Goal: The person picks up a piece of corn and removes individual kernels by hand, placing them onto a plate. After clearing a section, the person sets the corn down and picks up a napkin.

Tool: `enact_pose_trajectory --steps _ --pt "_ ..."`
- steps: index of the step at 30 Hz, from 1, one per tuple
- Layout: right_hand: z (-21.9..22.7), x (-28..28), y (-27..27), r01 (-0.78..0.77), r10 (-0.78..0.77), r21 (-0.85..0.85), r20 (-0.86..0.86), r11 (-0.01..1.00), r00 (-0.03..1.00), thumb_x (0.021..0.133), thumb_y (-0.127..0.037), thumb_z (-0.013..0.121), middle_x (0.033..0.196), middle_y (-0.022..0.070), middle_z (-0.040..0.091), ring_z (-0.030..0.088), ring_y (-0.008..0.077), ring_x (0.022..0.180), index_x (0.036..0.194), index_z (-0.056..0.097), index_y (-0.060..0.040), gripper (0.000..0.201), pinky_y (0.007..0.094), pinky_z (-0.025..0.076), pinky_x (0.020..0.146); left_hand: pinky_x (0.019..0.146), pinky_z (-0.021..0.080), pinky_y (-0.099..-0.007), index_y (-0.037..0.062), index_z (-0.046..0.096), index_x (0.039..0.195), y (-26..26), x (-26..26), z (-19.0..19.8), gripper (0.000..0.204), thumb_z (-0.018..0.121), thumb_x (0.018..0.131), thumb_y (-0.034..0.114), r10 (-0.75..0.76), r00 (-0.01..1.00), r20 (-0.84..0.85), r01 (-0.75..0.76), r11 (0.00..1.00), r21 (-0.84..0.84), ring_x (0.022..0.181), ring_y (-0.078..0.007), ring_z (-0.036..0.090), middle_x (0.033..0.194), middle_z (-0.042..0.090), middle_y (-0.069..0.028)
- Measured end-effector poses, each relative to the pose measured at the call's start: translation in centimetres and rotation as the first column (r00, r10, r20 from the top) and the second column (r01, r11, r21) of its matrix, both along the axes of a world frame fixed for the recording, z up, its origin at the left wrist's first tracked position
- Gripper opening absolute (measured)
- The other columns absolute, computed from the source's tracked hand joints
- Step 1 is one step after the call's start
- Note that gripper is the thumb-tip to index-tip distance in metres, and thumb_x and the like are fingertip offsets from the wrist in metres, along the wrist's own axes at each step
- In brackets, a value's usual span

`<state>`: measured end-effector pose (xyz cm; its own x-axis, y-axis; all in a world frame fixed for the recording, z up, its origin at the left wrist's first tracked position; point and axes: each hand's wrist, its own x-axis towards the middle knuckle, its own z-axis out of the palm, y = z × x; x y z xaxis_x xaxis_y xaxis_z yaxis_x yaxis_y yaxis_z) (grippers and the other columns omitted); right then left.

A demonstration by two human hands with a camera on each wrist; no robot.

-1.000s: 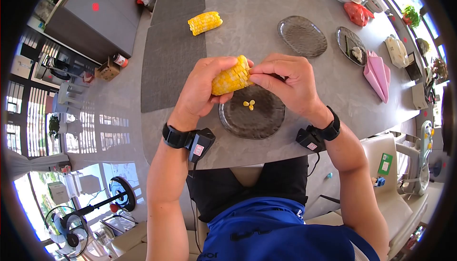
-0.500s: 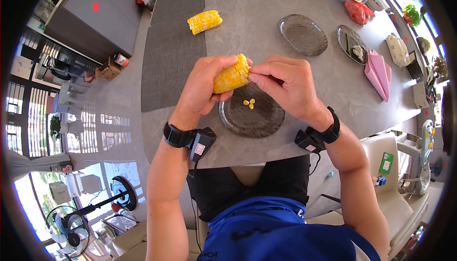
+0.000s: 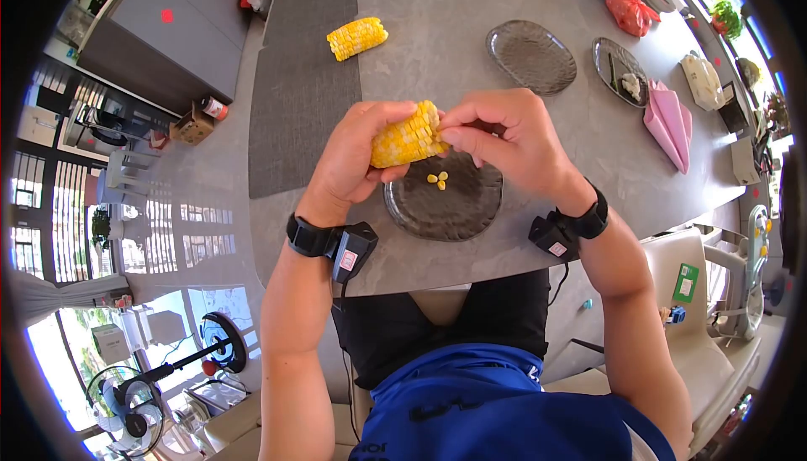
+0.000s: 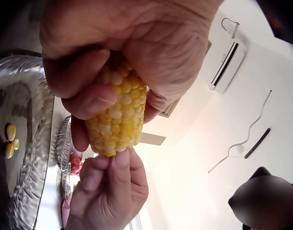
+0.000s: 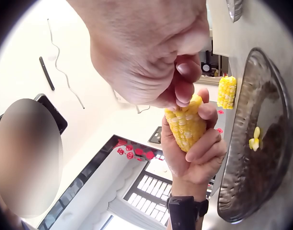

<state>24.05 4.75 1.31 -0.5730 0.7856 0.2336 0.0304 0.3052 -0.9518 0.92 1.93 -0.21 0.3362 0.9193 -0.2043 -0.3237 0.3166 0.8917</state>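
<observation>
My left hand (image 3: pixel 346 148) grips a piece of yellow corn on the cob (image 3: pixel 402 142), fingers and thumb curled round it, over a dark rippled plate (image 3: pixel 454 219). At the corn's right end, my right hand (image 3: pixel 525 137) has its thumb and fingertips together, pinching at a kernel on the edge. The left wrist view shows these fingertips (image 4: pixel 118 160) right against the last row of kernels; whether the kernel is loose I cannot tell. Three loose corn kernels (image 3: pixel 438 180) lie on the plate. Another corn piece (image 3: pixel 357 38) rests farther back on the grey runner (image 3: pixel 303 116).
A second dark plate (image 3: pixel 531 57) stands behind my right hand. To its right are a smaller plate (image 3: pixel 611 53) with bits of food, a pink cloth (image 3: pixel 669 129) and a red bag (image 3: pixel 630 15). The table's front edge runs close before my body.
My right hand has shifted slightly at the corn's end, with the wrist turned a little. The left hand still holds the corn, tilted slightly differently. Loose kernels on the plate look the same.
</observation>
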Motion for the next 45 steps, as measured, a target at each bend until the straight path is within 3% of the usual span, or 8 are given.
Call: enact_pose_trajectory --steps 5,8,11,18,24,39,42,45 --pt "-0.5 0.1 0.6 -0.016 0.017 0.051 -0.019 0.999 1.0 0.09 -0.004 0.076 0.076 0.0046 0.072 0.063 0.0087 0.064 0.094 0.078 0.0 0.006 0.0261 0.046 0.057 0.042 0.033 -0.0203 -0.0033 0.067 0.12 0.6 -0.9 0.0 0.047 0.046 0.105 0.036 0.028 0.991 0.128 -0.023 0.999 -0.044 0.05 -0.009 0.047 0.098 0.074 -0.0175" --pt "-1.6 -0.3 1.2 -0.148 0.11 0.423 0.114 0.894 0.987 0.086 -0.003 0.078 0.075 0.0084 0.071 0.065 0.0183 0.063 0.091 0.078 -0.0015 0.006 0.0321 0.048 0.058 0.043 0.034 -0.0203 -0.0037 0.065 0.122 0.8 -1.3 -0.1 0.049 0.044 0.107 0.038 0.073 0.981 0.18 -0.072 0.997 -0.014 0.049 -0.0105 0.047 0.101 0.073 -0.0196" --pt "-2.0 -0.9 0.5 -0.259 0.205 0.332 0.189 0.907 0.96 0.083 -0.002 0.078 0.076 0.0124 0.07 0.066 0.0281 0.067 0.09 0.077 -0.0021 0.008 0.0373 0.05 0.061 0.045 0.036 -0.0207 -0.0009 0.067 0.119 0.8 -1.2 -0.3 0.045 0.047 0.106 0.038 0.106 0.971 0.216 -0.109 0.994 0.003 0.053 -0.0109 0.049 0.102 0.074 -0.02" --pt "-2.6 -0.9 0.8 -0.341 0.287 0.344 0.2 0.875 0.937 0.086 -0.004 0.081 0.082 0.012 0.072 0.065 0.0244 0.066 0.092 0.075 0.0021 0.01 0.0342 0.049 0.06 0.046 0.038 -0.0214 -0.0023 0.066 0.122 0.6 -0.9 -0.2 0.046 0.048 0.106 0.037 0.112 0.979 0.168 -0.116 0.993 0.016 0.054 -0.0117 0.052 0.104 0.074 -0.0202" --pt "-0.6 -0.7 -0.2 0.188 -0.209 0.408 0.005 0.893 0.978 0.085 -0.012 0.087 0.074 0.0045 0.067 0.055 0.0091 0.059 0.091 0.077 -0.0029 0.014 0.0263 0.043 0.054 0.047 0.04 -0.0222 0.0012 0.072 0.118 0.3 0.0 0.0 0.04 0.055 0.102 0.034 0.137 0.99 -0.026 -0.135 0.988 0.077 0.055 -0.0108 0.055 0.092 0.072 -0.0091" --pt "-1.5 -1.1 -0.1 0.184 -0.183 0.128 -0.019 0.975 0.983 0.09 -0.005 0.078 0.081 0.0063 0.071 0.063 0.0104 0.066 0.097 0.078 -0.0006 0.008 0.0249 0.049 0.06 0.047 0.039 -0.0201 0.0009 0.073 0.125 0.0 0.4 0.0 0.039 0.064 0.1 0.03 0.108 0.987 -0.12 -0.091 0.986 0.136 0.056 -0.0071 0.057 0.081 0.069 -0.0029" --pt "-1.3 -1.4 -0.6 0.234 -0.275 0.409 0.044 0.882 0.96 0.089 -0.003 0.077 0.08 0.0085 0.071 0.062 0.0129 0.063 0.096 0.077 -0.0001 0.008 0.0267 0.048 0.057 0.05 0.041 -0.0199 -0.0003 0.071 0.126 0.0 0.4 0.2 0.04 0.061 0.101 0.028 0.106 0.976 -0.19 -0.076 0.985 0.157 0.059 -0.0069 0.056 0.087 0.07 -0.0036" --pt "-1.5 -1.4 -0.6 0.23 -0.272 0.408 0.048 0.884 0.961 0.088 -0.002 0.077 0.079 0.0098 0.07 0.062 0.0151 0.061 0.095 0.076 0.0 0.008 0.0285 0.047 0.055 0.049 0.041 -0.0199 0.0005 0.073 0.124 -0.1 0.5 0.0 0.041 0.064 0.101 0.033 0.119 0.971 -0.205 -0.083 0.981 0.178 0.059 -0.0058 0.056 0.085 0.069 -0.0021"
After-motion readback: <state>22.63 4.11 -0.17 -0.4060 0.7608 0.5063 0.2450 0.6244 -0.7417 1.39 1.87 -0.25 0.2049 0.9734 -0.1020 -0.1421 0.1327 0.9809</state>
